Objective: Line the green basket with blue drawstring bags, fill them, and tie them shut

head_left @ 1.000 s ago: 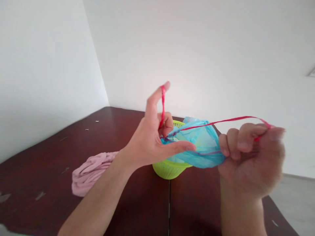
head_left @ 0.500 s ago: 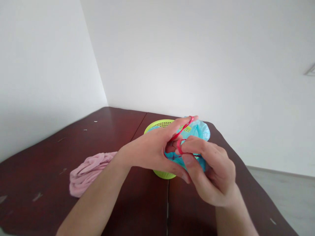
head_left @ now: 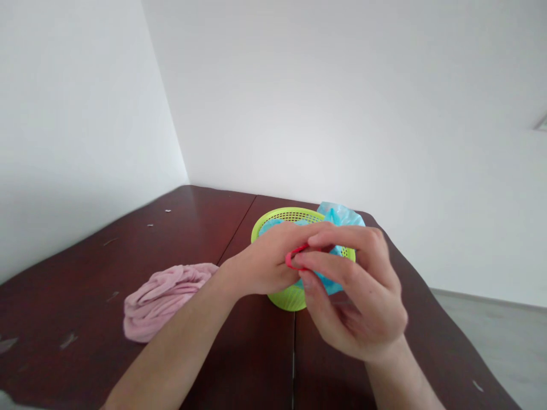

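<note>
— What's changed since a second ago?
— The right hand [head_left: 363, 296] has come in against the left hand [head_left: 267, 265] — the red string [head_left: 294, 257], stretched wide before, is now a small loop pinched by the fingers of both.
— And the blue bag [head_left: 337, 219]?
— Bunched just behind them, over the green basket [head_left: 282, 219] on the surface [head_left: 192, 216].

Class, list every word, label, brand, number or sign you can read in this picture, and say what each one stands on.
There is no readable text.
The blue plastic bag, red drawstring pinched by the left hand and right hand, green basket, pink cloth, table and walls all show no writing.
</note>
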The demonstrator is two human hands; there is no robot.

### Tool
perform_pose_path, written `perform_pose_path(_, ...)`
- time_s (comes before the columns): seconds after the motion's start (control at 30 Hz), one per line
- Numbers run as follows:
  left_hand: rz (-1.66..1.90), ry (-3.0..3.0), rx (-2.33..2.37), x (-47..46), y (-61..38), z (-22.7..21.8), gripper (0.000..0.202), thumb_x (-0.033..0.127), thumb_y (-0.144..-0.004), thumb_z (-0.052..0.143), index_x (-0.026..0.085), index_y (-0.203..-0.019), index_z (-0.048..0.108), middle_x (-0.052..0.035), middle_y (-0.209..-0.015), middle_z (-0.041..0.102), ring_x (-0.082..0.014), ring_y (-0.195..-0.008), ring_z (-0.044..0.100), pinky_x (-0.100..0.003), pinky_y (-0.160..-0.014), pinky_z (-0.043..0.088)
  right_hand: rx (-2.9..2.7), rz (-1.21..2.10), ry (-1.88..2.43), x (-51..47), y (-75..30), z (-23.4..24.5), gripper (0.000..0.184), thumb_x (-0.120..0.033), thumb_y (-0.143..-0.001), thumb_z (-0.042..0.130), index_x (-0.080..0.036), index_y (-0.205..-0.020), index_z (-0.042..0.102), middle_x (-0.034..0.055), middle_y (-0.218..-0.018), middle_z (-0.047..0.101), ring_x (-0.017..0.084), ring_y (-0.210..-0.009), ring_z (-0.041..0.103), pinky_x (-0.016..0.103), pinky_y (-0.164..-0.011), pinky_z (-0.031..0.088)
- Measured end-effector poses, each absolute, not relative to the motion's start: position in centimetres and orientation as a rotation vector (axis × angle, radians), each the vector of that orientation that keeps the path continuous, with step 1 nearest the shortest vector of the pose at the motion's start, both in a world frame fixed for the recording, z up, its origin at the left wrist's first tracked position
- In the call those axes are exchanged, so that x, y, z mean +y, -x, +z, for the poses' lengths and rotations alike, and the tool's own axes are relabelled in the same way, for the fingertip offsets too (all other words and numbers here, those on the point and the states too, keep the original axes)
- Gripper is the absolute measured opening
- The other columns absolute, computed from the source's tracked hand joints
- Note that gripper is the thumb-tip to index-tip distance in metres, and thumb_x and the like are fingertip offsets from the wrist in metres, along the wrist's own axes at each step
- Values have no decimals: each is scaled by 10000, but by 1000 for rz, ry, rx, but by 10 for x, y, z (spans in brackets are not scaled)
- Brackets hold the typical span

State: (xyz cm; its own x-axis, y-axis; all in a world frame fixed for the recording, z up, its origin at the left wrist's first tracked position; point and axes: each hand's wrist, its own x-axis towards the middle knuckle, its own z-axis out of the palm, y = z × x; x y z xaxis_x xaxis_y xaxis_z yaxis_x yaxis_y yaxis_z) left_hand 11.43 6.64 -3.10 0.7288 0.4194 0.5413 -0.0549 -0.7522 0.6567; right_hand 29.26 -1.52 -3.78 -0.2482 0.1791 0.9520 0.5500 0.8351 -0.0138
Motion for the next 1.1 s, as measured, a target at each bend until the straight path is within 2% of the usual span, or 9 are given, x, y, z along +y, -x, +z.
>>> perform_pose_path(0.23,880,-1814,192,61,-108,-28,338,558,-1209,712,244,-1210,838,21,-773,547,-132,-614,443,-279,-561,381,-1491,-262,720,-4,-301,-43,387,-203,-1046,805,-265,-1428,815,95,-1293,824,308,-1187,756,498,-1026,598)
perform_pose_path(0.37,890,-1731,161,60,-109,-28,338,575,-1208,727,239,-1210,765,55,-674,475,-118,-550,380,-257,-514,312,-1567,-97,858,-3,-305,-42,63,-267,-1132,780,-240,-1084,811,20,-938,748,199,-859,661,370,-812,520)
perform_pose_path(0.53,916,-1583,225,65,-112,-25,368,608,-1220,690,250,-1247,610,47,-666,681,-106,-425,467,-199,-433,317,-1492,-117,865,-9,-304,-41,303,-237,-1146,789,-225,-862,684,-42,-733,591,127,-660,494,315,-663,418)
perform_pose_path(0.63,909,-1520,310,67,-112,-23,370,594,-1235,647,229,-1293,629,4,-769,790,-118,-419,598,-188,-433,382,-1491,-89,847,-15,-302,-40,267,-194,-1168,733,-233,-906,697,-38,-771,629,124,-652,510,304,-641,443)
perform_pose_path(0.73,946,-1446,296,70,-113,-24,361,546,-1232,656,204,-1342,698,35,-663,711,-138,-440,649,-188,-470,456,-1659,-56,791,-17,-301,-38,233,-160,-1158,713,-245,-941,705,-33,-833,705,137,-701,592,339,-781,549)
perform_pose_path(0.83,939,-1365,200,73,-113,-24,337,514,-1226,667,194,-1315,723,13,-703,734,-131,-441,637,-195,-476,474,-1915,-15,832,-13,-301,-37,226,-156,-1160,698,-247,-957,735,-28,-853,746,157,-764,665,382,-853,572)
perform_pose_path(0.97,995,-1395,137,70,-110,-20,331,509,-1240,656,190,-1180,722,-4,-776,739,-91,-458,567,-191,-483,443,-1893,-26,831,-7,-300,-38,201,-184,-1150,736,-238,-959,770,-2,-864,737,170,-793,692,374,-748,547)
perform_pose_path(1.03,1087,-1503,153,66,-107,-18,370,540,-1251,638,194,-1153,725,14,-740,662,-105,-503,549,-204,-492,437,-1722,-128,787,-9,-301,-38,89,-208,-1125,776,-261,-1068,817,25,-952,757,203,-878,720,399,-804,588)
perform_pose_path(1.1,1183,-1711,166,61,-103,-18,410,551,-1274,584,197,-1145,746,6,-743,622,-132,-581,569,-233,-542,478,-1597,-230,779,-13,-303,-38,163,-265,-1150,737,-298,-1277,833,73,-1157,806,276,-1078,767,477,-966,636)
